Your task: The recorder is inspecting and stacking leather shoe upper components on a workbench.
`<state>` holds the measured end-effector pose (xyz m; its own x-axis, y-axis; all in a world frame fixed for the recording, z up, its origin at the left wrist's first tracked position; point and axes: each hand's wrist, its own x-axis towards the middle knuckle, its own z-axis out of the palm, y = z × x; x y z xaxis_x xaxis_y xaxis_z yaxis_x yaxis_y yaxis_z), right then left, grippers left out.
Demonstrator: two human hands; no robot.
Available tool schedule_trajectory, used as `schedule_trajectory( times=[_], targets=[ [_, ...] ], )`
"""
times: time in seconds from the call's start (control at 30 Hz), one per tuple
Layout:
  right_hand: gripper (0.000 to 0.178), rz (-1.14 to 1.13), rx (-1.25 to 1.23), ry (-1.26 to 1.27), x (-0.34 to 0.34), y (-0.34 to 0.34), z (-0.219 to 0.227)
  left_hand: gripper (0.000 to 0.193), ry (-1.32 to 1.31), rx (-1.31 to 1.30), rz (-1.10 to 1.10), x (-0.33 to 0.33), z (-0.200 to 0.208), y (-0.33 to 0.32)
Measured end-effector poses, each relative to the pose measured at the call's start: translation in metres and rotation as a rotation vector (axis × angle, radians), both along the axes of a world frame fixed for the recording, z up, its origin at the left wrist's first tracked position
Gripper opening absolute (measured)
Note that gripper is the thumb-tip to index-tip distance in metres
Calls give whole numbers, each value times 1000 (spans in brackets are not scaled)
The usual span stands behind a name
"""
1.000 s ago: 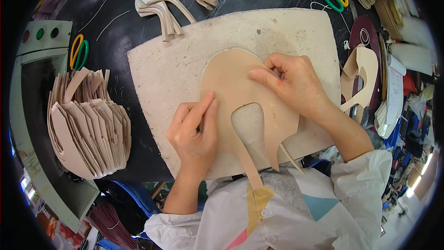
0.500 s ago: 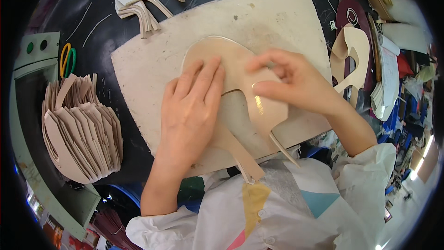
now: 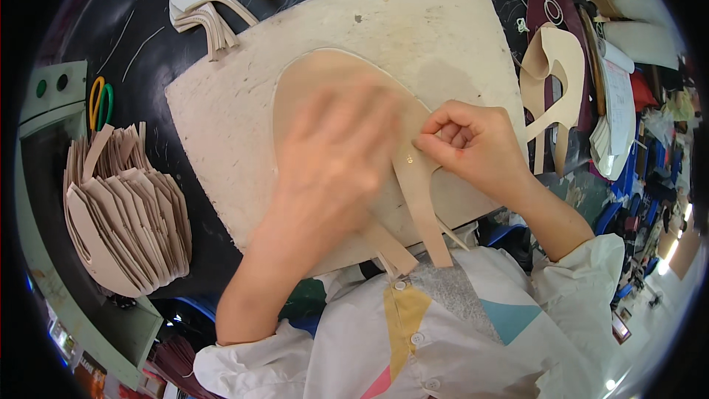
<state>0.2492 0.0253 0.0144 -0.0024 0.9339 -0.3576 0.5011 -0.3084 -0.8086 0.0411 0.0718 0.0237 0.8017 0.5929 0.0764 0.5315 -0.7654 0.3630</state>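
Observation:
A beige shoe-upper piece (image 3: 295,74), arched with two narrow legs, lies on the pale work board (image 3: 221,125). Its legs reach over the board's near edge toward my shirt. My left hand (image 3: 332,148) is over its left part, fingers stretched out but smeared by motion; whether it presses on the piece is unclear. At the right edge of the piece, my right hand (image 3: 476,140) is closed, thumb and forefinger pinching its margin. A small gold mark (image 3: 410,159) shows on the piece near those fingertips. A thin strip sticks out beside the right leg.
A bundle of beige cut pieces (image 3: 129,214) stands left of the board. Scissors (image 3: 100,103) lie behind it. More stacked pieces (image 3: 210,0) are at the far left. On the right, another upper piece (image 3: 557,74) rests on a maroon sheet (image 3: 543,0), beside papers (image 3: 617,103).
My right hand has closed into a pinch at the piece's edge. My left hand has shifted right, now blurred. The right leg of the piece, folded over before, now lies extended toward me.

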Motion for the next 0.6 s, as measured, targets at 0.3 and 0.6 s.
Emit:
schedule_trajectory(
  times=[0.3, 0.6],
  targets=[
    [16, -462, 549, 107, 64, 43, 16, 49, 189, 124, 266, -40, 7, -5],
    [27, 98, 584, -288, -3, -11, -1, 63, -45, 89, 388, -46, -16, -78]
  ],
)
